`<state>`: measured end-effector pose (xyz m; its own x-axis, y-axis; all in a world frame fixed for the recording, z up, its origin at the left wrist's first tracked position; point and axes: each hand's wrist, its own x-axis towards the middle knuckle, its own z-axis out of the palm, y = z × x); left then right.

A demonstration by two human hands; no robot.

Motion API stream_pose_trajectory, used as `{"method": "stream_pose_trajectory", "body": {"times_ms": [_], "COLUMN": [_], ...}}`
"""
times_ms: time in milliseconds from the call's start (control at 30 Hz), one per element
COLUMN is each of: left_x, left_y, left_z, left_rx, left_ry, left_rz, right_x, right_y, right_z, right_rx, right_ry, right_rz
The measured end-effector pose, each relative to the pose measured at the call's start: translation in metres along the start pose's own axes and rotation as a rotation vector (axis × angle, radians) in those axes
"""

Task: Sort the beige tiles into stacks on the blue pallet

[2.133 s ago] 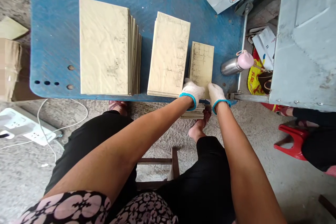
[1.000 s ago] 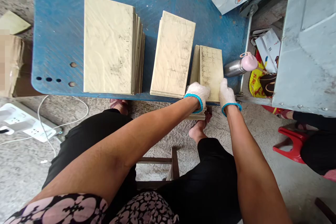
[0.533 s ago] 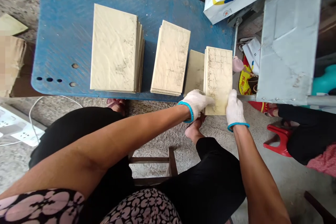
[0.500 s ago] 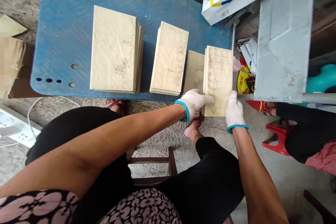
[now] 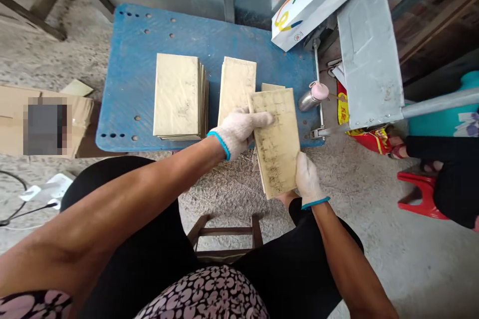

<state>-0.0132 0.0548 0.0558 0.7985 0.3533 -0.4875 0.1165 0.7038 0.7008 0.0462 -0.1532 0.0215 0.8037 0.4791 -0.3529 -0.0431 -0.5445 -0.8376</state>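
Several thin cream rectangular boards (image 5: 277,149) with dark smudges are held together, tilted, over the table's front edge. My left hand (image 5: 239,129), in a white knit glove with a blue cuff, grips their left side, its thumb lying across the top face. Along the lower right side my gloved right hand (image 5: 309,177) clasps the same boards; its far fingers are hidden beneath. Behind my left hand stands a smaller stack of boards (image 5: 238,79). A larger stack of boards (image 5: 176,94) sits farther left. Part of another board (image 5: 272,86) shows behind the held ones.
The stacks rest on a blue table (image 5: 123,75). A pink-lidded bottle (image 5: 311,97) and a white printed bag (image 5: 314,2) are at its right side. Below me is a wooden stool frame (image 5: 226,231). A red stool (image 5: 421,192) and another person's leg (image 5: 430,147) are at right.
Both hands have brought the held boards left and toward me, and the boards are now more tilted. The camera view has shifted, showing more of the table's far side and the bottle.
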Motion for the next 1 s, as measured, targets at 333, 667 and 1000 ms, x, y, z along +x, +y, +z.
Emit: {"method": "stream_pose_trajectory", "body": {"times_ms": [333, 667, 1000], "left_x": [-0.061, -0.076, -0.078], "left_y": [-0.028, -0.106, -0.134], "left_z": [-0.001, -0.008, -0.035], "left_rx": [0.184, 0.459, 0.898], "left_ry": [0.159, -0.067, -0.113], "left_rz": [0.137, -0.036, -0.007], "right_x": [0.024, 0.027, 0.014], "right_y": [-0.006, -0.021, -0.004], "right_z": [-0.013, -0.048, -0.02], "right_rx": [0.019, -0.248, -0.885], "right_ry": [-0.311, -0.541, -0.744], "right_rz": [-0.164, -0.16, -0.315]}}
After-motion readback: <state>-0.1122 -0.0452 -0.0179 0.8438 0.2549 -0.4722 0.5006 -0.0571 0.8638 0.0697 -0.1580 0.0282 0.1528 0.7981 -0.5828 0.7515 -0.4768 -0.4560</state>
